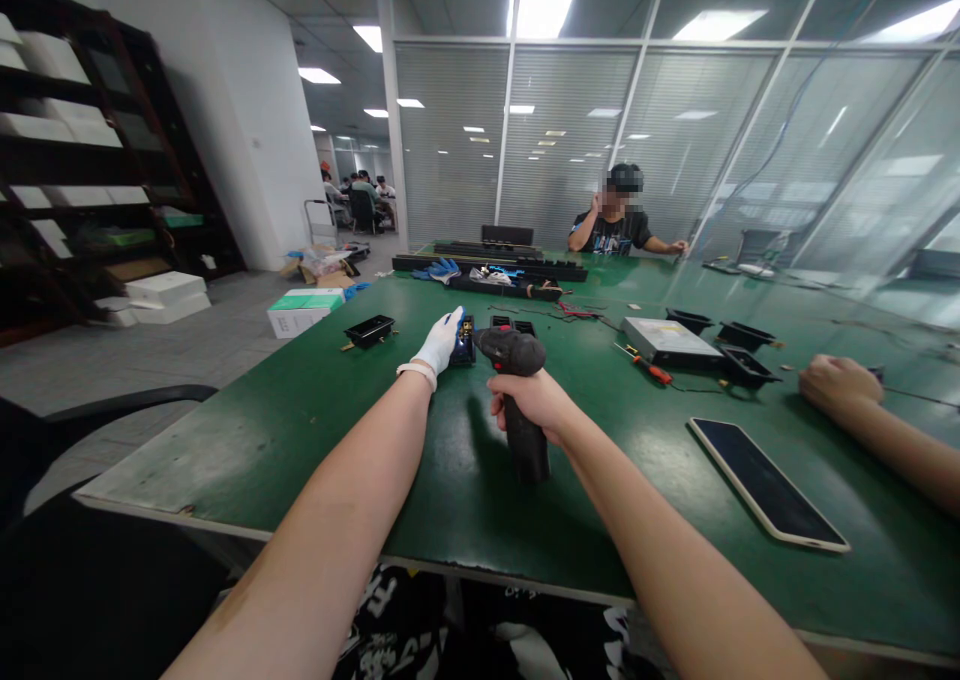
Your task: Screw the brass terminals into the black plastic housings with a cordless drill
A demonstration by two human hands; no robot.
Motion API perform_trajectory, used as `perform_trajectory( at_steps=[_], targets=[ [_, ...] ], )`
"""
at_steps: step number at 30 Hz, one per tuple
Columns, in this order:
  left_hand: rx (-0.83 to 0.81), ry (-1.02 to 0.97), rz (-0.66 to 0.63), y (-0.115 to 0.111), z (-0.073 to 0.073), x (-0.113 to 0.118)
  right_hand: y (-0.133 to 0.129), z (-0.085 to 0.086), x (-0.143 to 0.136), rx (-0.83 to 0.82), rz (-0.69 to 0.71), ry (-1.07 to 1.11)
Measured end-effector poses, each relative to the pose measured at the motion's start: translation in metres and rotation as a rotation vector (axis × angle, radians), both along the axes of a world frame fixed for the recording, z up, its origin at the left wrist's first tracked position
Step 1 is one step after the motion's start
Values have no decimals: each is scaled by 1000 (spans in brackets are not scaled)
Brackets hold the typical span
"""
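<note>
A black housing (pixel 469 352) containing yellowish parts (pixel 466 328) is being held on the counter (pixel 315 435) by the gloved left hand (pixel 440 342); a power drill (pixel 519 348) is being gripped by the right hand (pixel 534 400). Behind, whitish material (pixel 495 277) is being held in a black tray (pixel 517 290).

Mostly green across the table (pixel 300 430), with black, white and small touches of red.
Black with red accents on the power drill (pixel 527 440); black with golden-yellow spots on the housing (pixel 468 344); white with blue edging on the worn glove (pixel 439 344); orange-red and black on the screwdriver handle (pixel 659 373); dark screen within a cream rim on the smartphone (pixel 769 485); fine grey stripes along the blinds (pixel 450 150).
</note>
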State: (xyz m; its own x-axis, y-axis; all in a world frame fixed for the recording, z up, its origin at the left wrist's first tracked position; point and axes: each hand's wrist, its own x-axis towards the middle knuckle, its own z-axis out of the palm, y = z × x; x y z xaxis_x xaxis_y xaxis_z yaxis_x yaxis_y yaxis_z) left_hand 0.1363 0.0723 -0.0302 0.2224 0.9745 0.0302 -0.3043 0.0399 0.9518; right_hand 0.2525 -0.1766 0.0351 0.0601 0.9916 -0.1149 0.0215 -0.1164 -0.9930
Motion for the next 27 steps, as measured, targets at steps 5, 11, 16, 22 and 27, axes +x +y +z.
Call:
perform_trajectory(
  at_steps=[5, 11, 16, 22, 27],
  targets=[
    [3, 16, 6, 1, -1, -1, 0, 0, 0, 8, 7, 3],
    [4, -1, 2, 1, -1, -1, 1, -2, 1, 20, 11, 0],
    [-3, -16, -12, 1, 0, 0, 1, -3, 2, 19, 7, 12],
    [2, 5, 3, 2, 0, 0, 0, -1, 1, 10, 1, -4],
    [9, 4, 6, 7, -4, 0, -1, 2, -1, 4, -9, -8]
  ],
)
